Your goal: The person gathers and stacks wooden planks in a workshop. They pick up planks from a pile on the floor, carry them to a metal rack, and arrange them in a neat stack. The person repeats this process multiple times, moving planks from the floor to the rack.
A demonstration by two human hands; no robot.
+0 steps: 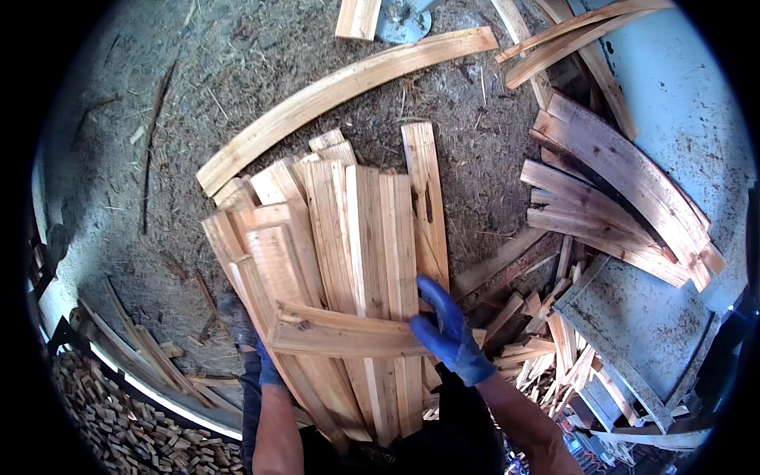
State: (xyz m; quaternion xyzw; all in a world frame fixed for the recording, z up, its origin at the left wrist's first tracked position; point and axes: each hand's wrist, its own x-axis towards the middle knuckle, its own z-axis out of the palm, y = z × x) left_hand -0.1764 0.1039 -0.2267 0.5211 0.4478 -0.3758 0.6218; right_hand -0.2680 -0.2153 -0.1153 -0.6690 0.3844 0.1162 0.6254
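A thick bundle of pale wooden boards (321, 229) lies lengthwise in front of my body, its near ends close to my waist. Across it rests a shorter wooden board (348, 332), roughly level. My right hand (455, 336), in a blue glove, curls over this board's right end, thumb and fingers bent around it. At the bundle's left edge is my left hand (271, 370), also in a blue glove; the boards cover its fingers, so its grip is hidden.
A long curved board (340, 99) lies on the dirt floor (253, 63) beyond the bundle. Weathered planks (625, 182) rest by pale blue metal panels (681, 87) at right. Below them is a heap of split wood (546, 348). Another woodpile (134, 419) fills the lower left.
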